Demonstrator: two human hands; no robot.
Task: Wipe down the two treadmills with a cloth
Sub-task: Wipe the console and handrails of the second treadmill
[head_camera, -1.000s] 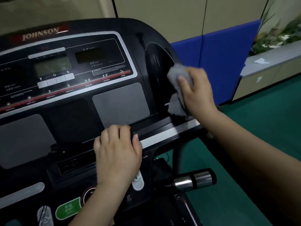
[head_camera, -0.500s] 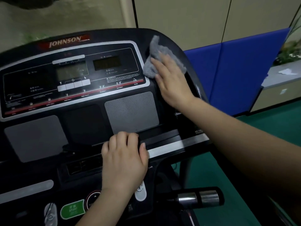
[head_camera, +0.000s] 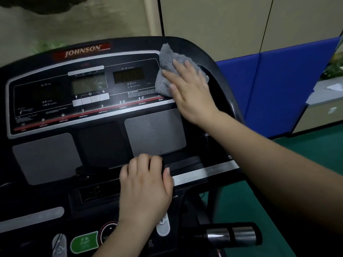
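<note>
A black treadmill console (head_camera: 104, 145) with a red JOHNSON label fills the view. My right hand (head_camera: 191, 89) presses a grey cloth (head_camera: 166, 71) flat against the console's upper right corner, beside the small display. The cloth bunches out above and left of my fingers. My left hand (head_camera: 146, 188) rests curled over the ledge under the right speaker grille, holding the console's edge. Only this one treadmill is in view.
A metal-banded handlebar grip (head_camera: 232, 235) sticks out at the lower right. A green start button (head_camera: 84, 242) sits at the bottom. Blue wall padding (head_camera: 278, 89) and a grey counter (head_camera: 323, 97) stand to the right, over green floor (head_camera: 306, 164).
My right hand carried the cloth from the console's right side recess up to the upper right corner, then slid slightly left onto the panel. My left hand stayed on the ledge.
</note>
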